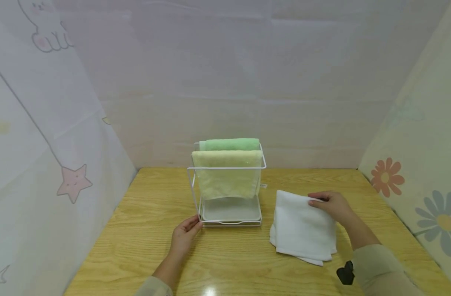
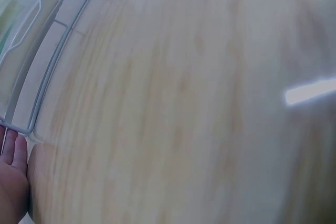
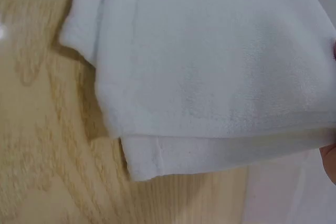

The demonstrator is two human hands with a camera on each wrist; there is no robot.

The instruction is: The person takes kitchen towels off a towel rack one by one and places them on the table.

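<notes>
A white wire towel rack (image 1: 227,168) stands on the table with a pale yellow towel (image 1: 227,174) over a front bar and a green towel (image 1: 233,144) behind it. At the rack's front left bottom corner, my left hand (image 1: 183,237) holds the wire between thumb and fingers. In the left wrist view, its fingers (image 2: 20,153) meet that same corner. To the right of the rack, my right hand (image 1: 333,206) pinches the top right edge of a folded white towel (image 1: 303,230). The towel's layers hang slightly apart at the lower edge, close over the table.
Inside the rack's base lies a pale tray (image 1: 231,209). The wooden table (image 1: 136,246) meets a cloth backdrop (image 1: 225,82) at the back, with printed cloth walls on both sides. A black object (image 1: 345,273) shows beside the right sleeve.
</notes>
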